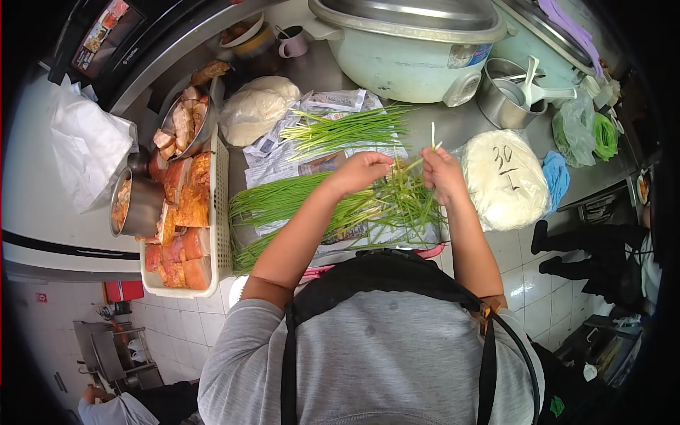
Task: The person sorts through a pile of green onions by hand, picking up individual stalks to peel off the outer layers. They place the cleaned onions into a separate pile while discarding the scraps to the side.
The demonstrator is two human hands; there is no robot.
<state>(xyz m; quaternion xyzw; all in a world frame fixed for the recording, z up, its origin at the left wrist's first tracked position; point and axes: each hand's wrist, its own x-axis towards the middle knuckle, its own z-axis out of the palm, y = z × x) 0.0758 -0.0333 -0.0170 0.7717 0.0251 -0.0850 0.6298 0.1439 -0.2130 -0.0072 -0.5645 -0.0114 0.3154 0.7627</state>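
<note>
My right hand (444,176) is closed around a thin spring onion; its white end (433,132) sticks up above the fingers. My left hand (363,171) has its thumb and fingertips pinched together, and what they hold, if anything, is too small to make out. Under and between both hands lies a loose heap of yellowish-green leaves and trimmings (404,202) on newspaper. A long bunch of green spring onions (276,204) stretches to the left beneath my left forearm. Beyond my hands, a neater bundle of spring onions (347,131) rests on the newspaper (280,170).
A white plastic basket (221,205) of cooked meat chunks stands left, beside metal pots. A wrapped white package marked "30" (504,180) sits right. Behind are a large lidded pot (404,60) and a metal pot with ladles (496,106). Other people stand at the lower left and right.
</note>
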